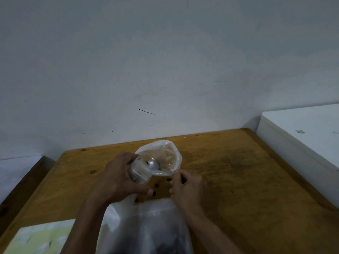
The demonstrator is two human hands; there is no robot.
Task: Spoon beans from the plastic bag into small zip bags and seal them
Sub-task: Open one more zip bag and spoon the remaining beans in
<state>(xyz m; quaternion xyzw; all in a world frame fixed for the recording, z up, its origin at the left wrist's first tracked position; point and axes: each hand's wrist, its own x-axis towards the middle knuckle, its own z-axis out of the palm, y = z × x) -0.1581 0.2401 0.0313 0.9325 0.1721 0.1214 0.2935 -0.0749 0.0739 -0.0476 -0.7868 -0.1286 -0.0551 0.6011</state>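
The small clear zip bag [163, 158] stands open-mouthed on the brown wooden surface [238, 171], just beyond both hands. The left hand [119, 178] grips its near rim with a metal spoon [153, 165] dipping in; the right hand [187, 187] pinches the rim's right corner
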